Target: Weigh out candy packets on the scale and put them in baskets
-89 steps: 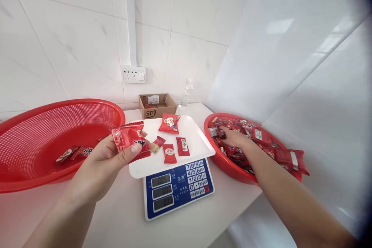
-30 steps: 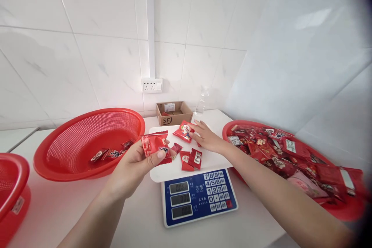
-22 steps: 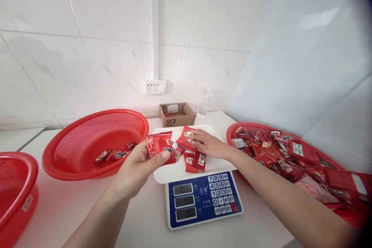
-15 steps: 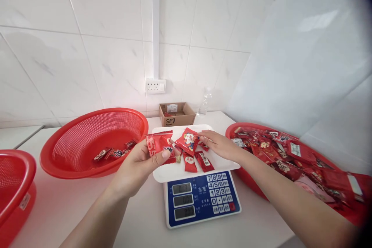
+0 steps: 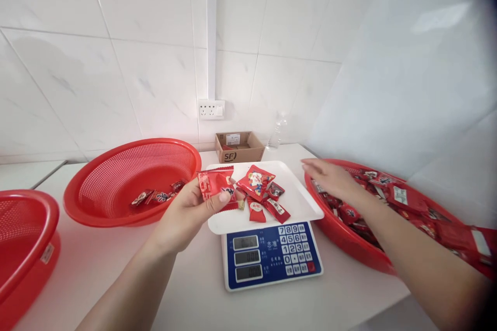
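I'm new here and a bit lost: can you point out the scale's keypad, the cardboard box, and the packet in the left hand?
scale's keypad (image 5: 294,255): head view, middle of the number keys.
cardboard box (image 5: 239,154): head view, front wall.
red packet (image 5: 213,184): head view, upper face above the thumb.

bright, even, diffuse daylight throughout, apparently from the right, past the scale (image 5: 267,227). pale glare patch high on the glossy wall tiles (image 5: 442,10) up and right of the scale. soft, faint shadows only, under the tray of the scale and beneath the red basket (image 5: 132,181) to its left. sharp at the keypad and near the scale; motion blur on the right hand (image 5: 330,178) beside it. wide-angle bending of tile lines away from the scale, dark vignette at the far right edge.
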The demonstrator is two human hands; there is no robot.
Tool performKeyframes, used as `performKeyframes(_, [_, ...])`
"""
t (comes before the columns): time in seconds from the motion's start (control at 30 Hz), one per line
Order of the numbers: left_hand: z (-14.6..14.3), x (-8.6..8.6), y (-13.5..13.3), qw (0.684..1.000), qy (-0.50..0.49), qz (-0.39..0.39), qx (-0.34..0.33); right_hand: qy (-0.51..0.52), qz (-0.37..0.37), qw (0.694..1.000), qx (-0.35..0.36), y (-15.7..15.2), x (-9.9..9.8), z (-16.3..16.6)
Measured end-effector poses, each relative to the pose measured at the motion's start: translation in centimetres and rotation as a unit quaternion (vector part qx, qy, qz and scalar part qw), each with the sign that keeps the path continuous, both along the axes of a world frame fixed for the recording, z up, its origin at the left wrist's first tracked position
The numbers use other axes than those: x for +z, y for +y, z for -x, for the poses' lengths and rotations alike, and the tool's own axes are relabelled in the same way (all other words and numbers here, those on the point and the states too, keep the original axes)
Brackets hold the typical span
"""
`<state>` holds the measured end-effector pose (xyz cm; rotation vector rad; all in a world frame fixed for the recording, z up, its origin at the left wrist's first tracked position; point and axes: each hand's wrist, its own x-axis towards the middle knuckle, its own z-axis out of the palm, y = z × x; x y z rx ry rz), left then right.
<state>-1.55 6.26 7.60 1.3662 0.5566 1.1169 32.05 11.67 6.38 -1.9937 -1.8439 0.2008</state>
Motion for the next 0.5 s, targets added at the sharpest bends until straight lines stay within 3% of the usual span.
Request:
performKeyframes(0.1, [0.0,-0.1,-0.1,1.000,-0.024,-0.011,0.002,-0.088,0.029,0.993,-0.070,0.9,-1.5,-3.6])
performKeyframes(0.2, [0.0,0.1,-0.1,0.999,-0.034,-0.020,0.004,-0.124,0.133,0.981,-0.060,1.2,-3.6,-5.8])
performKeyframes(0.3, [0.0,0.2,-0.1,0.999,-0.036,-0.019,0.013,-0.116,0.176,0.977,-0.038,1.3,-4.9,-6.2])
performKeyframes(0.5, [-0.2,0.2,0.0,0.999,-0.038,-0.012,0.011,-0.174,0.193,0.965,-0.028,1.8,-5.5,-5.4])
